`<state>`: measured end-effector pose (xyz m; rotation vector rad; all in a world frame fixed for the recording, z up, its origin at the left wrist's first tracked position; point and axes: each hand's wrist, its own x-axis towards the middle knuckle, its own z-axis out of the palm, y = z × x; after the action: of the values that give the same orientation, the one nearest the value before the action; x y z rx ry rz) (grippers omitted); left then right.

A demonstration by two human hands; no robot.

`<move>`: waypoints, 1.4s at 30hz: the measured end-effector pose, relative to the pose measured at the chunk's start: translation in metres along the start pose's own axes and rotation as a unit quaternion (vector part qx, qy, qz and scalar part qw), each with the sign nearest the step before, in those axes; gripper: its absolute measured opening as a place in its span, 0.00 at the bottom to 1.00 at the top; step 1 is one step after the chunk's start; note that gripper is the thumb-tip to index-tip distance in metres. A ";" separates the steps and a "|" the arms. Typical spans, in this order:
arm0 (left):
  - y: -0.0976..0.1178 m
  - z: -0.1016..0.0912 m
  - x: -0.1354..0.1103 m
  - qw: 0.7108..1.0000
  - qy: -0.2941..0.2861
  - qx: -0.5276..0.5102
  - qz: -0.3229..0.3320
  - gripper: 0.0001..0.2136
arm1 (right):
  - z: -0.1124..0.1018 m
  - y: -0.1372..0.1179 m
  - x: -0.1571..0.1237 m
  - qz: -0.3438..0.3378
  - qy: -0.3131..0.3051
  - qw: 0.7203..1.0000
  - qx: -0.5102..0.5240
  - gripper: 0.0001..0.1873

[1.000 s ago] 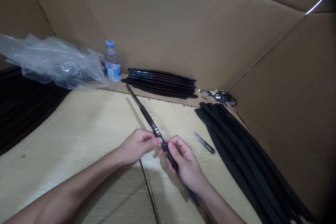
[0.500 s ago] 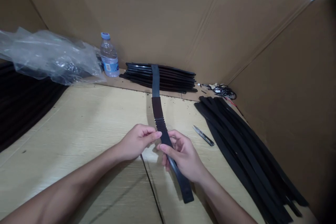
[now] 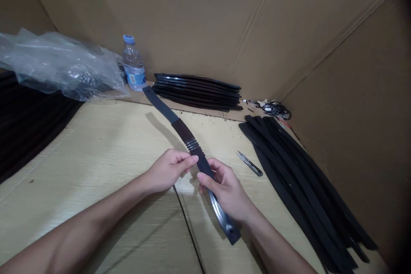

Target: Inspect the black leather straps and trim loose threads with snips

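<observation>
Black strap with ribbed band, held in both hands above the worktop.
Left hand pinches it just under the ribs; right hand is closed around the lower length. The strap runs from 11 o'clock to 5 o'clock. Snips lie at 2 o'clock of the right hand, apart; strap pile at 3; bottle at 11.

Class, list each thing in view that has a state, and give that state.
Long black flat strip with ribbed section: pinched by left hand and right hand, far end raised.
Clear plastic water bottle, blue cap: upright, capped.
Small black thread snips: lying flat, untouched.
</observation>
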<state>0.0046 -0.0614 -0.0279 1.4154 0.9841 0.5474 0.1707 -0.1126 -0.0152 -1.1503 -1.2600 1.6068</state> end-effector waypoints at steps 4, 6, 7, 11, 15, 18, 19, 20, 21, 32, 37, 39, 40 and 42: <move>0.003 0.001 0.000 1.000 0.001 -0.004 0.004 0.21 | 0.001 0.003 -0.001 0.026 -0.005 0.999 0.035 0.10; 0.006 0.000 0.000 1.000 -0.015 -0.013 0.002 0.21 | 0.002 0.004 0.000 0.015 0.010 0.999 0.036 0.11; 0.006 0.000 0.000 1.000 -0.023 -0.017 0.001 0.21 | 0.002 0.004 0.000 0.009 0.020 0.999 0.030 0.12; 0.004 0.000 0.000 0.999 -0.013 -0.030 -0.007 0.21 | 0.001 0.003 0.002 -0.007 0.053 0.998 -0.012 0.14; 0.002 0.001 -0.001 1.000 0.001 -0.017 -0.009 0.22 | 0.001 0.002 0.002 -0.014 0.038 0.999 -0.014 0.12; 0.002 0.001 -0.001 1.000 -0.019 0.002 0.012 0.22 | 0.000 0.002 0.001 0.038 0.005 0.999 0.032 0.15; 0.003 0.001 -0.002 0.999 -0.027 0.008 0.021 0.22 | 0.000 0.002 0.000 0.050 -0.004 0.998 0.045 0.16; 0.003 0.001 -0.001 0.999 -0.036 0.013 0.029 0.22 | 0.000 0.001 0.000 0.051 -0.008 0.997 0.053 0.16; 0.003 0.000 -0.001 0.998 -0.043 0.016 0.033 0.21 | 0.000 0.001 0.000 0.043 -0.008 0.997 0.058 0.16; 0.003 0.002 -0.001 1.000 0.007 0.010 0.000 0.21 | -0.005 0.004 0.002 -0.073 0.077 0.994 -0.009 0.21; 0.003 0.004 -0.003 1.000 0.007 0.017 -0.015 0.22 | -0.002 0.006 0.002 -0.045 0.078 0.996 0.000 0.17; 0.002 0.005 -0.003 1.000 0.016 0.010 -0.023 0.22 | 0.001 0.008 0.001 -0.049 0.072 0.996 -0.007 0.12; 0.002 0.006 -0.004 1.000 0.019 0.003 -0.024 0.21 | 0.003 0.008 0.000 -0.051 0.072 0.996 -0.007 0.11; 0.002 0.010 -0.004 1.000 -0.001 -0.020 -0.012 0.21 | 0.005 0.009 -0.001 -0.056 0.070 0.996 -0.018 0.11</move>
<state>0.0115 -0.0699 -0.0262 1.3674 0.9821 0.5452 0.1658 -0.1169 -0.0232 -1.1718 -1.2447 1.4015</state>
